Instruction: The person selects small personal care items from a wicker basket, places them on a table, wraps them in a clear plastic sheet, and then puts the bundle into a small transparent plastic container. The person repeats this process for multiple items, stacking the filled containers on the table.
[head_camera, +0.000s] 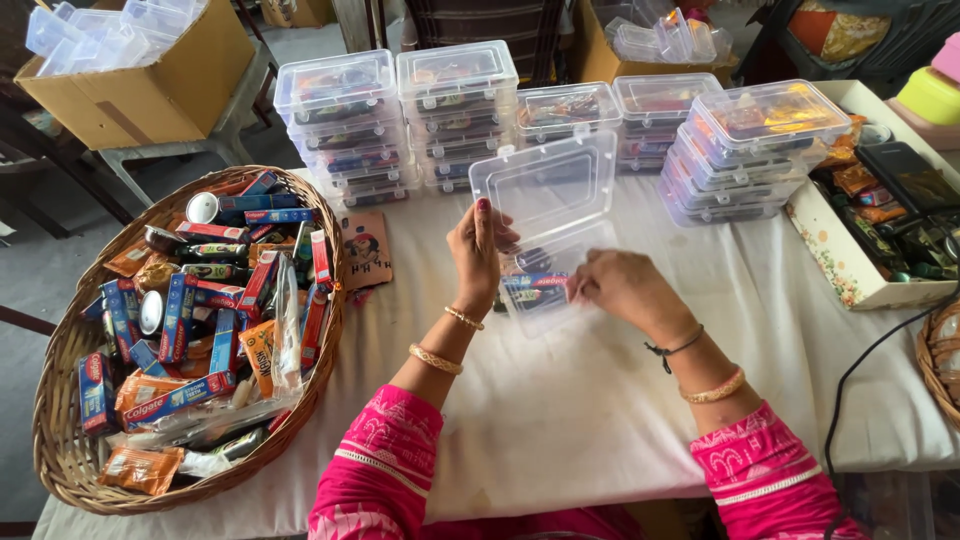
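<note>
Packing station on a white-clothed table (600, 420); I see both hands on one open clear box at frame centre.

Largest first: wicker basket (60, 440) at left, heaped with small cartons and sachets; stacks of filled clear boxes (400, 120) along the upper middle; cardboard tray (830, 250) of packets at right; open clear box (545, 190) at centre, lid tilted up, small items inside; left hand (478, 255) pinches the lid's left edge, fingers curled; right hand (620, 285) sits on the box base, fingers bent onto the contents; I cannot tell whether it grips anything.

Clear plastic box (548, 205), lid open, small packets inside.
</note>
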